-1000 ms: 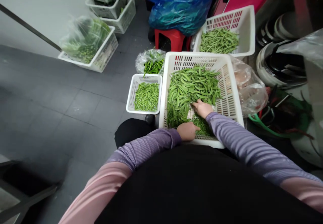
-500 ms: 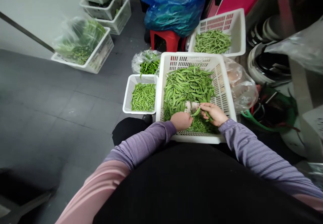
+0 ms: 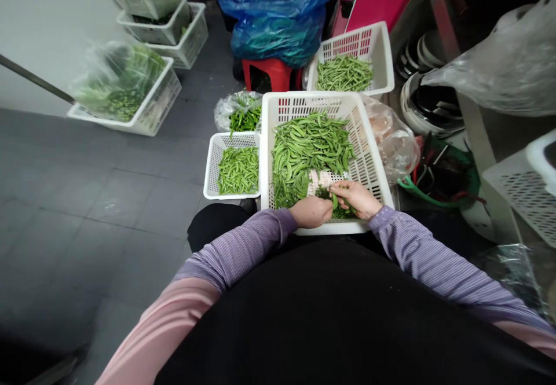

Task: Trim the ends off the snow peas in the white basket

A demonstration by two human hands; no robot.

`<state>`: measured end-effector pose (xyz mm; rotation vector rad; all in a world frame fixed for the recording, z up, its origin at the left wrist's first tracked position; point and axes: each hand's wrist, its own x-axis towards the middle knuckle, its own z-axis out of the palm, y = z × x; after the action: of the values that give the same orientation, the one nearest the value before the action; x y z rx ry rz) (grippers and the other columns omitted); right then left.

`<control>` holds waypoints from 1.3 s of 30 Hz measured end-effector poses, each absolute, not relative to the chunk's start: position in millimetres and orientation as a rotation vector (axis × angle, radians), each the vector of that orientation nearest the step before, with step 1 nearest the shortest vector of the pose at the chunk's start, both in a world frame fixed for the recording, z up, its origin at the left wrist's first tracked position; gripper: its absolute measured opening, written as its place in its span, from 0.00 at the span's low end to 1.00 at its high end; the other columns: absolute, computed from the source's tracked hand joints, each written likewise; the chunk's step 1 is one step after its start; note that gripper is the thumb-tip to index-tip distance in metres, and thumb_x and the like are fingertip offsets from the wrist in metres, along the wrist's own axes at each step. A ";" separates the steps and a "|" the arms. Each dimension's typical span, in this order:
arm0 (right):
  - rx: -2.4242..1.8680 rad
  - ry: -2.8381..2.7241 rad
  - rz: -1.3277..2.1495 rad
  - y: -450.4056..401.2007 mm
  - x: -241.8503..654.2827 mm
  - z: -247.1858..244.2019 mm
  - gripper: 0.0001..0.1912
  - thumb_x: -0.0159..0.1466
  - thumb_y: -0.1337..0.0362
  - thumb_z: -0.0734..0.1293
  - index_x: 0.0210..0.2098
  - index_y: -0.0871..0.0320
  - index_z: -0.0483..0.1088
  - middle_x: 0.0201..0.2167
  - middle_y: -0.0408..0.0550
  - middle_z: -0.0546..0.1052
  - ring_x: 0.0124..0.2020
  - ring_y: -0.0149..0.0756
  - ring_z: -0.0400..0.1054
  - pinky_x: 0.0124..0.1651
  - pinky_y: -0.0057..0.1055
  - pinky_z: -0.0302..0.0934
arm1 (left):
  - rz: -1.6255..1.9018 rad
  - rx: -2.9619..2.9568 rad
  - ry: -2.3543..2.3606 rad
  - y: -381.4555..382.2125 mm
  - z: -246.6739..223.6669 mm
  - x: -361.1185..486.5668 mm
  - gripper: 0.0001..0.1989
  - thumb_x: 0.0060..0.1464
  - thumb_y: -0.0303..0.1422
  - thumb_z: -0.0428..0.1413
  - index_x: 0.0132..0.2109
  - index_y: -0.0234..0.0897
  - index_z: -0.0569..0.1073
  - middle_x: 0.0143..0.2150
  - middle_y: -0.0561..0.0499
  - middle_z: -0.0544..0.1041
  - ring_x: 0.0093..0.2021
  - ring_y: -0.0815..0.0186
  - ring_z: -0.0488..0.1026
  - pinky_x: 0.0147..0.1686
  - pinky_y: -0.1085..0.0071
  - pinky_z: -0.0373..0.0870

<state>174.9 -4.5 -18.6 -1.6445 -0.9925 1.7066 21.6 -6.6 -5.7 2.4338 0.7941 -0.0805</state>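
A large white slotted basket (image 3: pixel 377 168) stands close in front of my body with a heap of green pea pods (image 3: pixel 310 145) in it. Over its near end my two hands almost meet. My right hand (image 3: pixel 357 198) is closed, with a pea pod (image 3: pixel 334 201) between thumb and fingers and more green tucked under them. My left hand (image 3: pixel 311 212) is closed at the near end of that pod; its fingertips are turned away, and they seem to pinch the pod's tip. Fine green trimmings (image 3: pixel 343 212) lie below the hands, partly hidden.
Left of the big basket sits a small white basket (image 3: pixel 209 171) of trimmed pods. Behind are a bag of green peppers (image 3: pixel 245 118), a red stool (image 3: pixel 271 75) bearing a blue bag (image 3: pixel 278 32), and another bean basket (image 3: pixel 384 55). Stacked bowls (image 3: pixel 428 107) stand at right.
The view has swung slightly, so the surroundings sit further left. My hands have drawn closer together around the pod, and the pod now hangs more upright.
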 end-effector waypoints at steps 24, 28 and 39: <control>-1.582 -1.003 2.094 -6.3 199.4 -22.6 0.23 0.44 0.51 0.71 0.31 0.58 0.62 0.16 0.37 0.66 0.12 0.21 0.49 0.13 0.19 0.39 | -0.038 2.466 0.927 -1.7 -14.9 26.0 0.16 0.59 0.33 0.38 0.43 0.32 0.69 0.41 0.44 0.70 0.38 0.66 0.70 0.36 0.72 0.67; -1.691 -1.408 2.050 0.4 205.6 -12.6 0.19 0.47 0.51 0.69 0.27 0.58 0.62 0.17 0.38 0.67 0.11 0.21 0.48 0.14 0.22 0.41 | 0.069 2.419 0.811 2.4 -16.7 23.8 0.12 0.55 0.31 0.43 0.35 0.31 0.70 0.35 0.46 0.72 0.35 0.67 0.69 0.35 0.73 0.66; -1.695 -1.010 1.213 2.3 174.9 -28.9 0.17 0.48 0.55 0.68 0.33 0.55 0.62 0.21 0.37 0.63 0.18 0.26 0.55 0.21 0.24 0.52 | 0.191 1.520 1.150 -0.5 -23.7 28.5 0.12 0.53 0.27 0.41 0.31 0.31 0.69 0.17 0.56 0.63 0.17 0.74 0.62 0.22 0.77 0.63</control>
<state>174.9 2.3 -28.9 -1.6945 -1.0099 1.2133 28.5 -0.5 -23.7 1.5196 1.1497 0.1910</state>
